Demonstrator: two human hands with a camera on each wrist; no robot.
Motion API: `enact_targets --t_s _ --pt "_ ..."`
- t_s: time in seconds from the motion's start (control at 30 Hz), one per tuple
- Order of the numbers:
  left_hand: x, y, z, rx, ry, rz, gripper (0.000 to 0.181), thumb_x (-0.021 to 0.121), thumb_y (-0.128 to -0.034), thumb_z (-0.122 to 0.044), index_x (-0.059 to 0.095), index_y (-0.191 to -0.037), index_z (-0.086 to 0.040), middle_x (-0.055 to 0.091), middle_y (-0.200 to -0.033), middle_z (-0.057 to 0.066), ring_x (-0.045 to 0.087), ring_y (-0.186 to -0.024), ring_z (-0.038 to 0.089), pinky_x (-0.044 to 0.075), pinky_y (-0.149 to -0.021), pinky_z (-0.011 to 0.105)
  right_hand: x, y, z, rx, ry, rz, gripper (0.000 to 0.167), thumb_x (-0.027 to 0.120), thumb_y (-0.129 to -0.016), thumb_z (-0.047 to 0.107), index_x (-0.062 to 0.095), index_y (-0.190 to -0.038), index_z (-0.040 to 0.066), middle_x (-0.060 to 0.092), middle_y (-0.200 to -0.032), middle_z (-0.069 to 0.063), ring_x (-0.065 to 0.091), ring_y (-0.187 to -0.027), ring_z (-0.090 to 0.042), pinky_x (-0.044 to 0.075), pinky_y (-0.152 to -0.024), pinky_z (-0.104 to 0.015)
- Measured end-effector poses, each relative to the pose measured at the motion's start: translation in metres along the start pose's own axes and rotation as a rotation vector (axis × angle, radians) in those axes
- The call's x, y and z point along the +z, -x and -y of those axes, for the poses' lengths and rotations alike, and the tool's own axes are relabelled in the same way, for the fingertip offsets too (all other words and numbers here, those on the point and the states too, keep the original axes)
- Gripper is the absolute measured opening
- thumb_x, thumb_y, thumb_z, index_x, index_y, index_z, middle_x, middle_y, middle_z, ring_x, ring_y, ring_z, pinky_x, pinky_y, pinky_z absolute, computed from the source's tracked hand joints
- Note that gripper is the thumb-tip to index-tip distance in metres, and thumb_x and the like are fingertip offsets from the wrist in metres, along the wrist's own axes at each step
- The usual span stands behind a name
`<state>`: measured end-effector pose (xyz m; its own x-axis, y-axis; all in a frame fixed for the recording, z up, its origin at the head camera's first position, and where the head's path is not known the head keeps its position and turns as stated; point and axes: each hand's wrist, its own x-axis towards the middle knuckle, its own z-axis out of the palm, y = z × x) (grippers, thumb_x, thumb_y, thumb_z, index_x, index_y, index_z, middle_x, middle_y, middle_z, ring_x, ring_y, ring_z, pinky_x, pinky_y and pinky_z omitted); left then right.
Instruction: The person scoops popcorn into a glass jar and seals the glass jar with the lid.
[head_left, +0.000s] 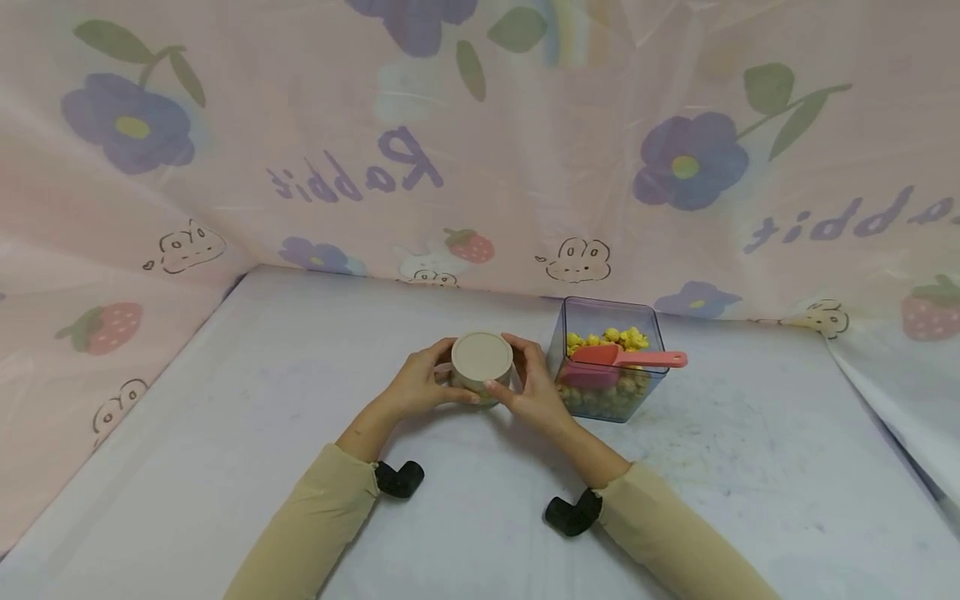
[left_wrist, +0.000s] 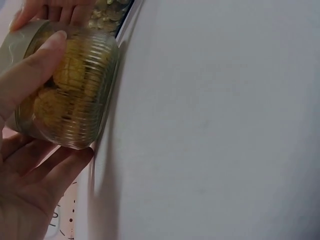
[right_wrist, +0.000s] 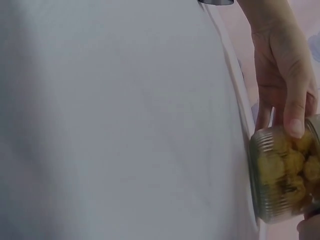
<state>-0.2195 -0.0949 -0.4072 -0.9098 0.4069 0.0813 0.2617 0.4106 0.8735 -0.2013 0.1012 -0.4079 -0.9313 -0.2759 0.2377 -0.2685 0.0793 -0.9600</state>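
Note:
A ribbed glass jar (left_wrist: 70,95) with a beige lid (head_left: 482,356) stands on the white table, yellow popcorn showing through its side. My left hand (head_left: 422,382) grips the jar from the left, its thumb across the near side. From the right, my right hand (head_left: 537,390) holds the jar near its top, the thumb against the lid's near edge. The right fingers go behind the jar and are partly hidden. In the right wrist view, only a little of the right hand (right_wrist: 311,227) shows at the lower corner.
Just right of the hands stands a clear square container (head_left: 611,398) holding yellow popcorn (head_left: 628,337). A pink-red scoop (head_left: 596,357) lies in it, handle over the right rim. A patterned curtain (head_left: 510,167) hangs behind and left of the white table (head_left: 465,533).

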Motion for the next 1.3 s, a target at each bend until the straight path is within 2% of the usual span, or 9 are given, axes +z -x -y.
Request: enact_targets --t_s 0.23,0.37,0.63,0.9,1.0,1.2,1.3 --pt "0.000 -0.002 -0.003 -0.009 -0.043 -0.027 0.078 0.086 -0.0702 -0.015 0.047 -0.136 -0.001 0.055 -0.135 0.018 0.050 -0.127 0.035 0.047 -0.101 0.041 0.001 0.000 0.001 0.012 0.015 -0.018 0.066 0.064 -0.083 -0.010 0.029 -0.138 -0.011 0.027 -0.137 -0.029 0.026 -0.139 -0.042 0.015 -0.119 -0.046" --pt "-0.003 0.000 -0.005 -0.021 -0.070 -0.003 0.079 0.085 -0.0711 -0.016 0.045 -0.138 -0.001 0.054 -0.135 0.018 0.049 -0.128 0.035 0.047 -0.101 0.041 0.001 0.000 0.002 0.022 -0.017 0.001 0.065 0.063 -0.082 -0.013 0.027 -0.137 -0.012 0.026 -0.141 -0.029 0.025 -0.141 -0.042 0.015 -0.119 -0.046" --pt "-0.005 0.003 -0.004 -0.022 -0.046 0.044 0.080 0.083 -0.0747 -0.013 0.040 -0.141 0.001 0.050 -0.139 0.021 0.046 -0.130 0.036 0.045 -0.103 0.043 0.002 0.003 0.005 0.063 -0.049 0.011 0.068 0.065 -0.082 -0.011 0.028 -0.140 -0.011 0.030 -0.146 -0.029 0.023 -0.143 -0.039 0.014 -0.119 -0.044" --pt "-0.006 0.004 -0.008 -0.025 -0.006 0.071 0.097 0.083 -0.0750 -0.013 0.023 -0.150 0.002 0.037 -0.149 0.021 0.041 -0.134 0.038 0.040 -0.107 0.046 0.002 0.008 0.008 0.045 -0.023 0.033 0.080 0.064 -0.088 -0.002 0.014 -0.150 -0.006 0.010 -0.158 -0.024 0.008 -0.147 -0.035 0.010 -0.120 -0.046" --pt "-0.008 0.006 -0.010 -0.021 -0.034 0.070 0.102 0.084 -0.0738 -0.019 0.020 -0.151 0.001 0.034 -0.152 0.019 0.039 -0.136 0.038 0.037 -0.110 0.047 0.001 0.009 0.010 0.038 -0.002 0.034 0.081 0.064 -0.089 0.003 0.012 -0.152 -0.001 0.010 -0.159 -0.019 0.007 -0.148 -0.032 0.009 -0.120 -0.046" --pt "-0.016 0.013 -0.017 -0.020 -0.140 0.040 0.102 0.084 -0.0723 -0.035 0.026 -0.152 -0.010 0.030 -0.155 0.010 0.026 -0.143 0.032 0.025 -0.115 0.055 -0.001 0.014 0.015 0.015 0.020 0.039 0.080 0.063 -0.091 0.004 0.012 -0.152 0.000 0.011 -0.160 -0.015 0.007 -0.149 -0.028 0.010 -0.120 -0.045" --pt "-0.020 0.016 -0.020 0.029 -0.173 0.009 0.093 0.082 -0.0753 -0.034 0.031 -0.150 -0.012 0.032 -0.155 0.009 0.026 -0.144 0.031 0.024 -0.115 0.056 -0.002 0.016 0.018 -0.014 0.036 0.047 0.078 0.061 -0.092 0.004 0.013 -0.153 0.001 0.012 -0.160 -0.014 0.008 -0.149 -0.028 0.010 -0.120 -0.044"
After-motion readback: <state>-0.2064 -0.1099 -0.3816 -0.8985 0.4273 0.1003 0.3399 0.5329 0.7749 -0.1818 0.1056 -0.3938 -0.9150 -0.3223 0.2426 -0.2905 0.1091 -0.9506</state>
